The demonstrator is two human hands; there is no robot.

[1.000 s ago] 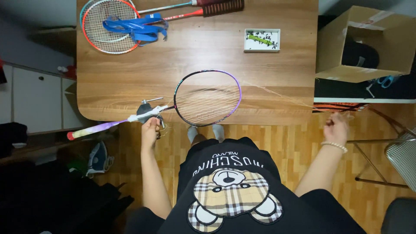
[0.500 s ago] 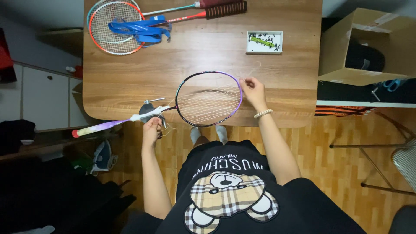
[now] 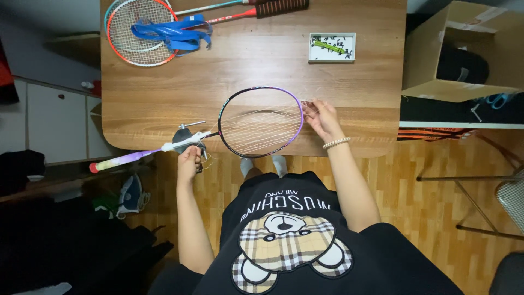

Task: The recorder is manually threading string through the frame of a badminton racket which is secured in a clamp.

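1. Purple-framed badminton racket (image 3: 261,121) lies flat on the near edge of the wooden table (image 3: 251,65). Its head rests on the tabletop; its shaft and pale purple handle run out past the table's edge toward 8 o'clock.
2. Left hand (image 3: 188,158) is at the table's edge, at 8 o'clock from the racket head. Its fingers are closed round the grey clamp tool (image 3: 183,137) at the racket's throat.
3. Right hand (image 3: 322,117) is at 3 o'clock of the racket head, just beside the frame. Its fingertips pinch thin loose string (image 3: 308,104) at the rim; the grip is narrow. A bead bracelet (image 3: 335,143) sits on the wrist.
4. Strings across the head look only partly laid and uneven.
5. At 11 o'clock on the table are two more rackets (image 3: 139,30), stacked, with a blue strap (image 3: 174,33) lying over them.
6. At 1 o'clock is a small white tray (image 3: 332,47) holding small dark and green bits.
7. An open cardboard box (image 3: 464,52) stands off the table at 2 o'clock.
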